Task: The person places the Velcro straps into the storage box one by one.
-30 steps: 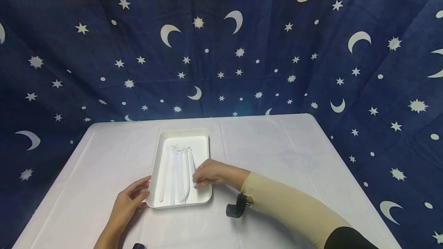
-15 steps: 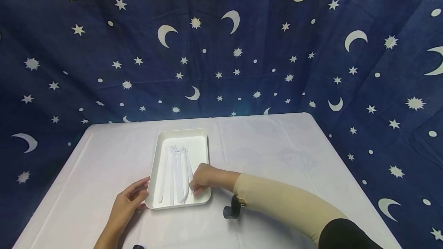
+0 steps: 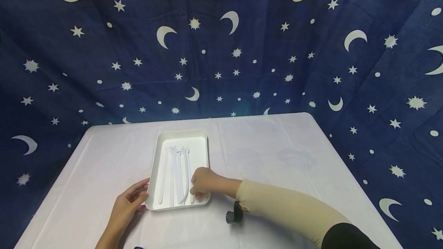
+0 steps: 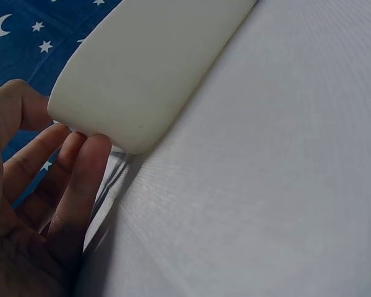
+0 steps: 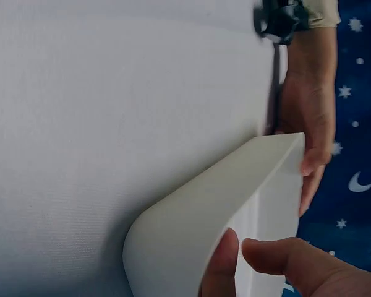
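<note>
A shallow white rectangular tray point(image 3: 204, 145) lies on the table. Inside it, several slim white plastic sticks point(image 3: 172, 180) with small crosswise heads run lengthwise, side by side, their heads at the far end. My left hand point(image 3: 125, 207) touches the tray's outer left side near its front corner; in the left wrist view its fingertips point(image 4: 98, 145) rest against the wall. My right hand point(image 3: 204, 181) reaches over the tray's right side, fingers curled, pinching the rightmost stick point(image 3: 192, 199) near its lower end. The grip itself is hidden behind the hand; in the right wrist view thumb and finger nearly meet inside the rim.
A white cloth point(image 3: 263, 149) covers the table. Behind and beside it hangs a dark blue curtain point(image 3: 214, 49) printed with moons and stars. A black camera mount point(image 3: 235, 213) hangs under my right wrist, beside the tray's front right.
My right hand has shifted slightly toward me along the rightmost stick. That stick now lies straighter, closer to the others, with its lower end showing. My left hand stays at the tray's side.
</note>
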The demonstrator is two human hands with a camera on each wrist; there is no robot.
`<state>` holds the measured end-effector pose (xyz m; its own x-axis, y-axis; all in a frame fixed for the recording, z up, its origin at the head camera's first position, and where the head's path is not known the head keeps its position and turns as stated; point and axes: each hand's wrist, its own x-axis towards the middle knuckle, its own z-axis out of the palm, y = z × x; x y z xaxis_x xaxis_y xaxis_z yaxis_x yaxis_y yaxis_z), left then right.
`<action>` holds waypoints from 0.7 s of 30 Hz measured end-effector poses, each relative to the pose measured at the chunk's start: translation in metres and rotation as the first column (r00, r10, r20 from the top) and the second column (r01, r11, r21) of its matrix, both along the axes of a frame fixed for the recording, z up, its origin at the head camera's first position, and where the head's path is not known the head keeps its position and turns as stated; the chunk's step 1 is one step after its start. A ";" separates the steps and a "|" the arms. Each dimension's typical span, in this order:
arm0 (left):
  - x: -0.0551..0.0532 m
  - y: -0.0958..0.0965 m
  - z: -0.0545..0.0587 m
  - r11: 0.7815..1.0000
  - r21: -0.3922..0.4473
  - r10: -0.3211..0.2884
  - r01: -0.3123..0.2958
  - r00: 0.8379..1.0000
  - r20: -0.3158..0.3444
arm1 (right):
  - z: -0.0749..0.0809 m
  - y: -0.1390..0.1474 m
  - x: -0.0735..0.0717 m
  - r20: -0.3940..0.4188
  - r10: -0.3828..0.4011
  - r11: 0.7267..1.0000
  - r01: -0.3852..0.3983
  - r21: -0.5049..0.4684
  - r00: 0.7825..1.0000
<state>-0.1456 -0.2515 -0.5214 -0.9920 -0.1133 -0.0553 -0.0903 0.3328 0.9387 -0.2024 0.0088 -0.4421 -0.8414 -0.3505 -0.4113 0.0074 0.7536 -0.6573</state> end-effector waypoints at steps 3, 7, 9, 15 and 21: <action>-0.001 0.001 -0.001 1.000 -0.004 -0.003 0.003 1.000 -0.006 | 0.001 0.010 0.000 0.015 -0.017 0.995 0.019 -0.102 1.000; -0.004 0.004 -0.001 1.000 0.014 -0.020 0.020 1.000 0.009 | 0.004 0.033 -0.004 -0.027 -0.010 0.981 0.005 -0.196 1.000; -0.006 0.006 0.001 1.000 0.003 -0.027 0.027 0.999 0.025 | 0.006 0.047 -0.008 -0.080 -0.007 0.978 -0.010 -0.206 0.997; -0.006 0.014 0.021 0.946 -0.312 0.035 -0.086 0.986 -0.166 | 0.013 0.088 -0.014 -0.343 0.003 0.985 -0.063 -0.163 0.939; -0.021 0.042 0.064 0.830 -0.531 -0.132 -0.168 0.867 -0.481 | 0.014 0.124 -0.014 -0.594 0.133 0.990 -0.138 0.036 0.793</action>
<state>-0.1661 -0.2100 -0.4573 -0.8666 0.0070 0.4989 0.3065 0.7965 0.5212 -0.2166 0.1330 -0.4278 -0.8629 -0.4804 0.1566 -0.4879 0.7116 -0.5055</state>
